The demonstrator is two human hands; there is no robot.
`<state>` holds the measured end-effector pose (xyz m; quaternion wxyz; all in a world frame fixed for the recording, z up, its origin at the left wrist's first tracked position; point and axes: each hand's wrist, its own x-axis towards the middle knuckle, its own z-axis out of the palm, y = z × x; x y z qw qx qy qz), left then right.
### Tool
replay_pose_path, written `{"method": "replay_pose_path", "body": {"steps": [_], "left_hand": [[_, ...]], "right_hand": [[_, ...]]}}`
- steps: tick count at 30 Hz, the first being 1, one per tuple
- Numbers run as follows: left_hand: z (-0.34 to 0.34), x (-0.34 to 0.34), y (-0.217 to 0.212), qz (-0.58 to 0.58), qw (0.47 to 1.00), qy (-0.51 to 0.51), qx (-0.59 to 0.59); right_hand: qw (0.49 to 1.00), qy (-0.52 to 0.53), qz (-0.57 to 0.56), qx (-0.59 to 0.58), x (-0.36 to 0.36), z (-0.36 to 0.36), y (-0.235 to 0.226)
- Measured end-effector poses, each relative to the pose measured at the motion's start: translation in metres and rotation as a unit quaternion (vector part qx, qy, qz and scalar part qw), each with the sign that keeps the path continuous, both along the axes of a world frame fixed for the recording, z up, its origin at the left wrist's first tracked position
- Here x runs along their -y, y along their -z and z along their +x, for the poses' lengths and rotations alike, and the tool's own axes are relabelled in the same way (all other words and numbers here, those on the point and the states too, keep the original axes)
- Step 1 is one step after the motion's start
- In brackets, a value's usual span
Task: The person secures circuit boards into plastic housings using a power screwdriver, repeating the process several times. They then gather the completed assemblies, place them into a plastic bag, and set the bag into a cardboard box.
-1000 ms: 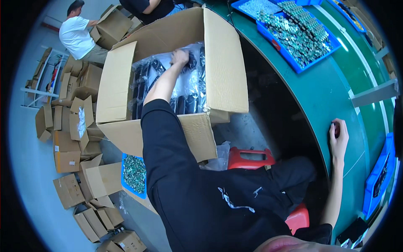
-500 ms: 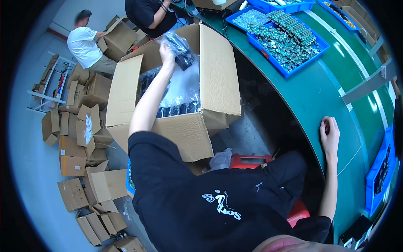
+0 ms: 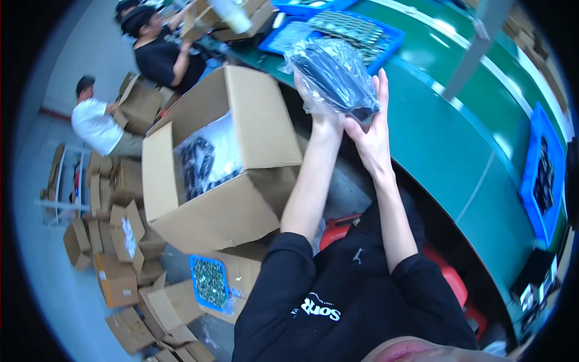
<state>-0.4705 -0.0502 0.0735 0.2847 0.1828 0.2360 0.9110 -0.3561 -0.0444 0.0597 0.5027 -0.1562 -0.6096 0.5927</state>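
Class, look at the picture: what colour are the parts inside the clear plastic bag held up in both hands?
Black, in the head view: the plastic bag is clear.

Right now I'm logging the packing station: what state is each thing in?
clear bag of black parts: lifted, held between both hands
left hand: gripping the bag
right hand: gripping the bag
cardboard box: flaps open, more bagged parts inside
blue tray: full of small parts

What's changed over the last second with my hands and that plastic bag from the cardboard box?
The left hand lifted the clear plastic bag of black parts out of the open cardboard box and raised it toward the green bench. The right hand left the bench and now grips the bag too. The box stays open on the floor with more bagged parts inside; the blue tray stays on the bench.
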Motion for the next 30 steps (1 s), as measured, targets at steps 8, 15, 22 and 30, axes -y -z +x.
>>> {"method": "replay_pose_path", "body": {"steps": [8, 15, 22, 30], "left_hand": [[0.097, -0.085, 0.083, -0.130, 0.983, -0.105, -0.073], [0.116, -0.110, 0.103, -0.195, 0.971, -0.113, -0.074], [0.092, -0.095, 0.117, -0.268, 0.932, -0.171, -0.175], [0.065, -0.084, 0.110, -0.389, 0.649, -0.280, -0.591]], "right_hand": [[0.962, 0.251, 0.071, 0.085, -0.069, 0.063, 0.024], [0.935, 0.325, 0.098, 0.104, -0.138, 0.073, 0.051], [0.908, 0.361, 0.179, 0.116, -0.174, 0.051, 0.059], [0.946, 0.174, 0.052, 0.267, -0.162, 0.051, 0.053]]}}
